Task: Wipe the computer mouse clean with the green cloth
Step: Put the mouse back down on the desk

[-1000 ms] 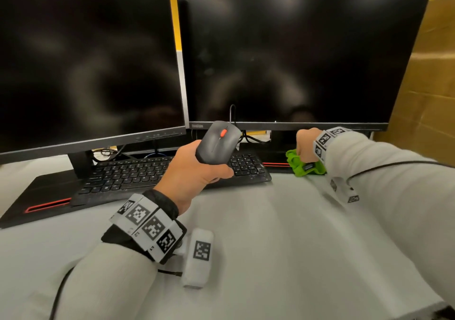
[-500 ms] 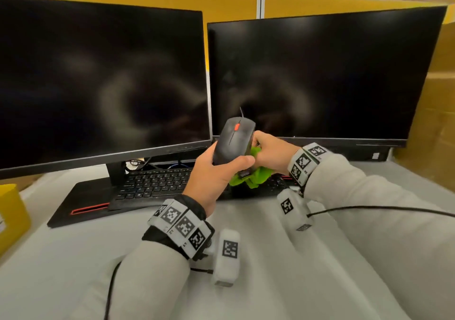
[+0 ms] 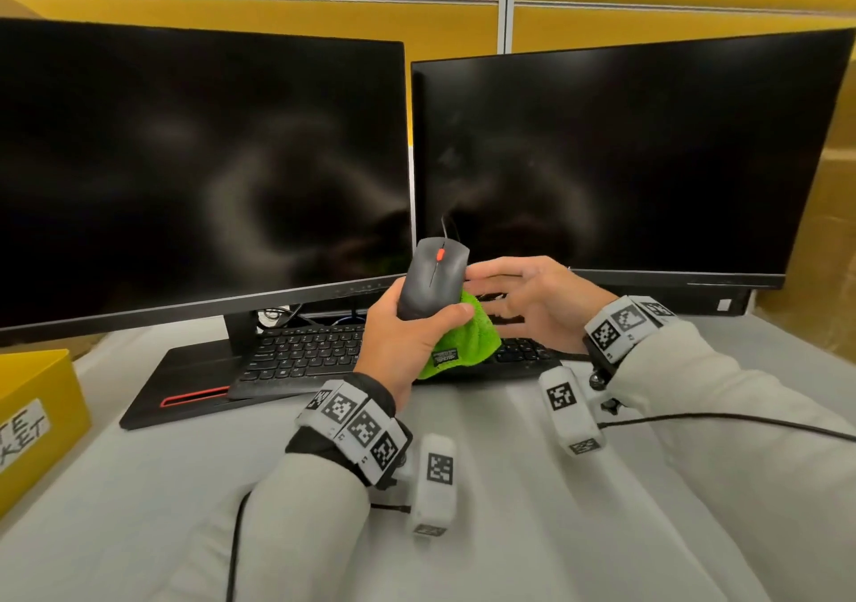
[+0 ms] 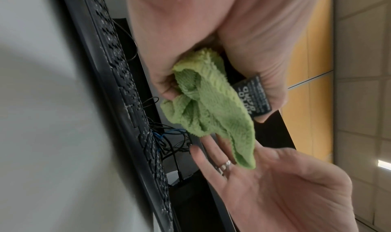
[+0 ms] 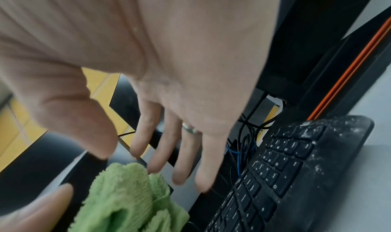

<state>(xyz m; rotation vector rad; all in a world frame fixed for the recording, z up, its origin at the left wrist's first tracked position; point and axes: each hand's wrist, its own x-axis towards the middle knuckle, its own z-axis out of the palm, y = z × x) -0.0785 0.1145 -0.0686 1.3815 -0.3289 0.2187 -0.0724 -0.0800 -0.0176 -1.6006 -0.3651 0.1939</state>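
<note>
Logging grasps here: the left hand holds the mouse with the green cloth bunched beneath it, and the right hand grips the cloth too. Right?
Not quite. The right hand is open, fingers spread beside the green cloth, not gripping it; the right wrist view shows this. The left hand does hold the mouse with the cloth bunched beneath.

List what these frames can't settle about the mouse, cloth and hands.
- Black computer mouse underside: head view, hidden by left hand and green terry cloth.
- Right hand fingertips: motion-blurred in every view; contact with the cloth unclear.
- Yellow box label: cut off by the left edge.

2 dark monitors (image 3: 199, 166), black keyboard (image 3: 301, 353) below — yellow box (image 3: 41, 416) left
</note>
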